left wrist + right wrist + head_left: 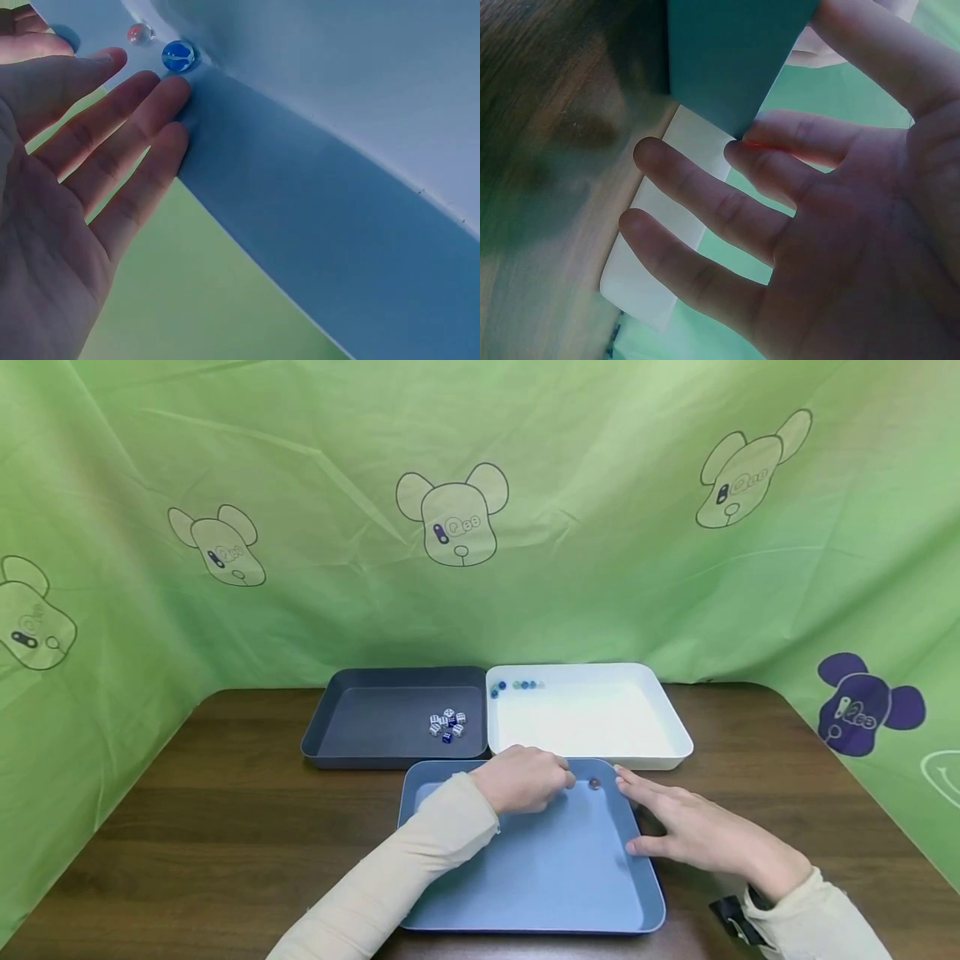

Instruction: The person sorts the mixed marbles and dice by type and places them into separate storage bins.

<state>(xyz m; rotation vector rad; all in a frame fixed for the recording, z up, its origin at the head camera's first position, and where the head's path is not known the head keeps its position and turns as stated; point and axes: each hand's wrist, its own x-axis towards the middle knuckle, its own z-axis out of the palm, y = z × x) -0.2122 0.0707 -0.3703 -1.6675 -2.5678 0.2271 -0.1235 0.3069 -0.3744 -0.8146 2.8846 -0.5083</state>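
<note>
My left hand (525, 778) reaches over the far side of the light blue tray (555, 868), palm toward the far wall. In the left wrist view its fingers are loosely extended, the tips right by a blue swirled marble (179, 55) at the foot of the tray wall; contact cannot be told. Close to that lies a clear marble with red (139, 33), which shows as a reddish-brown marble (594, 783) in the head view. The blue one is hidden there. My right hand (693, 827), fingers spread and holding nothing, is at the tray's right rim near the far corner.
Behind stand a dark grey tray (375, 718) with several white and blue dice (447, 722), and a white tray (600, 714) with several blue, green and clear marbles (525, 685) along its far left. All rest on a brown wooden table (202, 827) before a green cloth (315, 627).
</note>
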